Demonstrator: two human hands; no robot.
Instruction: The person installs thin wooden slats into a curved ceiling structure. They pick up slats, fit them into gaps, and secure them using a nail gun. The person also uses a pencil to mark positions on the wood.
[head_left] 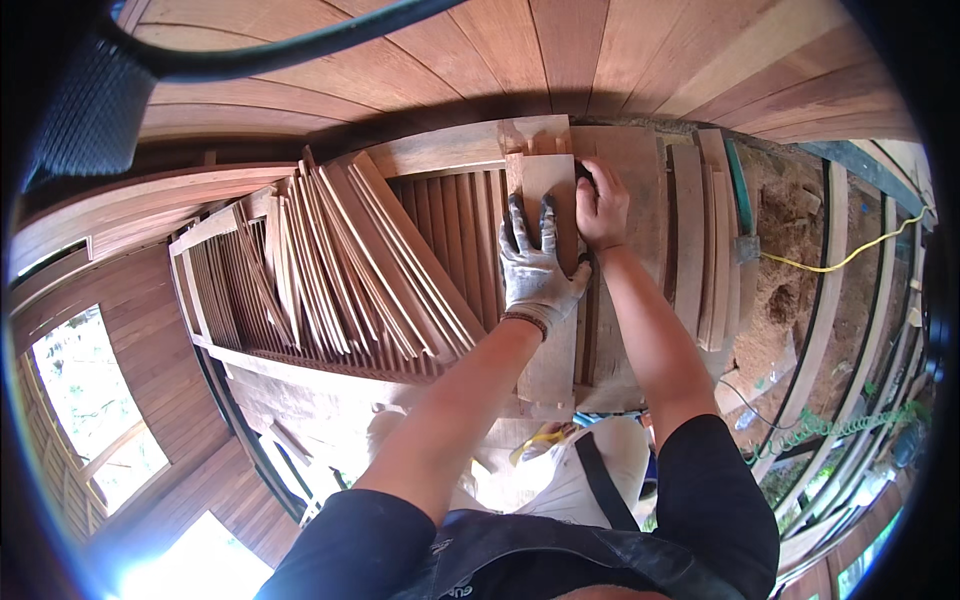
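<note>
I see the left hand (540, 275) flat on a plank (550, 180) beside slats (365, 270); the right hand (603, 205) curls at the plank's right edge, grip unclear. Tabletop (615, 350) extends rightward; wooden wall (450, 60) beyond.

Gloved left hand (540, 272) is pretty boxed in at 9 o'clock: leaning pile of loose slats (385, 265) on the slatted frame (445, 215). Plank wall (575, 50) blocks 12. Best lane imo is 3 o'clock, past the right hand (605, 210) and low over the flat brown sheet (648, 200), until the long boards (700, 240) get in the way.
</note>
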